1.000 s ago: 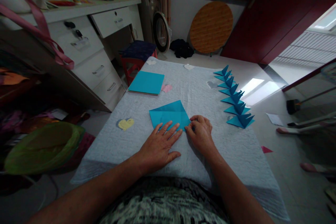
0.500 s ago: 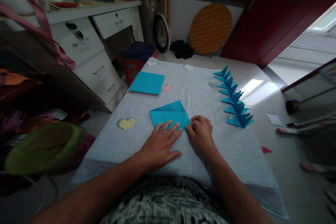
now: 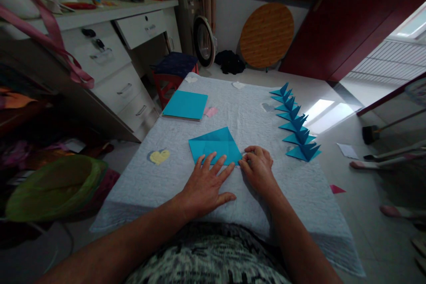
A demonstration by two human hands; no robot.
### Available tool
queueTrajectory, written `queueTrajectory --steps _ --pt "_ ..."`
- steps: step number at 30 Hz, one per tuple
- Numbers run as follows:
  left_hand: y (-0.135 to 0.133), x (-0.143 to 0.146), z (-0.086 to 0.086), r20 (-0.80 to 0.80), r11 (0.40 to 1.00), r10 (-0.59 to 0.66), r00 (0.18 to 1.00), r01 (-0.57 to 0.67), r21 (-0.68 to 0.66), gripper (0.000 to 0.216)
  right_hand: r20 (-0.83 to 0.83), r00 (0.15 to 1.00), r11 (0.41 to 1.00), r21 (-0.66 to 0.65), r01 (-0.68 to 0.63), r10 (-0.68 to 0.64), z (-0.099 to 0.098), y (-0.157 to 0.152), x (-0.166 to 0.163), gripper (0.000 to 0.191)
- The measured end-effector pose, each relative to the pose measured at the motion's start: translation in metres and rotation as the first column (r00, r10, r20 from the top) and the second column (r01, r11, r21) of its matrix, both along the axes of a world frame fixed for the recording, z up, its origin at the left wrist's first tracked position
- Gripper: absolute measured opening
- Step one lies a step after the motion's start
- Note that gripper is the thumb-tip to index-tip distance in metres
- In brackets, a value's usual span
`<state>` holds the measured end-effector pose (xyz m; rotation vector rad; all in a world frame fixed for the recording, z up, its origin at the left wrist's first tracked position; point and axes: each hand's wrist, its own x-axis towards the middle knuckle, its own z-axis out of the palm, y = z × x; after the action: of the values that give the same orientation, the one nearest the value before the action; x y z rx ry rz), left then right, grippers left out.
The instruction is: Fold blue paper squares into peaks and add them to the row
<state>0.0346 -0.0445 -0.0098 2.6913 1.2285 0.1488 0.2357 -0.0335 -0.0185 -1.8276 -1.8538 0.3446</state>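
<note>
A blue sheet of origami paper, partly folded and creased, lies on the cloth in front of me. My left hand is spread flat, its fingertips pressing the sheet's near edge. At the sheet's lower right corner, my right hand has its fingers curled and pinched together on the paper; the fingertips partly hide that corner. Farther left rests a stack of blue square paper. Along the right side runs a row of several folded blue paper pieces with pointed tips, each nested against its neighbour.
A pale grey cloth with heart patches covers the table. Left of it stand a white desk, a red stool and a bin with a green liner. Beyond are an open washing machine door and a round wooden board.
My right hand has slid slightly right along the near edge to the paper's corner. My left hand has shifted a little, fingers still spread. The sheet has stayed nearly in place.
</note>
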Motion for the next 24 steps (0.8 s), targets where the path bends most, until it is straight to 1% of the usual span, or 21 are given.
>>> queueTrajectory --steps 8,12,16,19,24 --pt "-0.001 0.001 -0.004 0.001 0.999 0.011 1.000 -0.011 0.032 0.076 -0.007 0.998 0.998 0.004 0.056 -0.056 -0.001 -0.001 0.011 0.017" --pt "-0.001 0.001 -0.003 0.004 0.999 0.011 1.000 -0.011 0.032 0.076 0.025 0.999 0.999 0.035 0.028 -0.029 -0.002 -0.003 0.010 0.009" --pt "-0.001 0.002 -0.001 -0.002 1.000 0.012 1.000 -0.012 0.027 0.076 0.123 0.992 0.999 0.050 0.015 -0.021 -0.002 -0.005 0.004 0.023" --pt "-0.001 0.002 -0.001 -0.007 1.000 0.008 1.000 -0.008 0.026 0.076 0.176 0.984 0.999 0.048 0.008 -0.016 0.000 -0.005 0.000 0.024" --pt "-0.001 0.002 -0.003 0.000 0.999 0.008 1.000 -0.008 0.042 0.077 0.202 0.979 1.000 0.026 0.017 -0.022 0.002 -0.004 -0.001 0.024"
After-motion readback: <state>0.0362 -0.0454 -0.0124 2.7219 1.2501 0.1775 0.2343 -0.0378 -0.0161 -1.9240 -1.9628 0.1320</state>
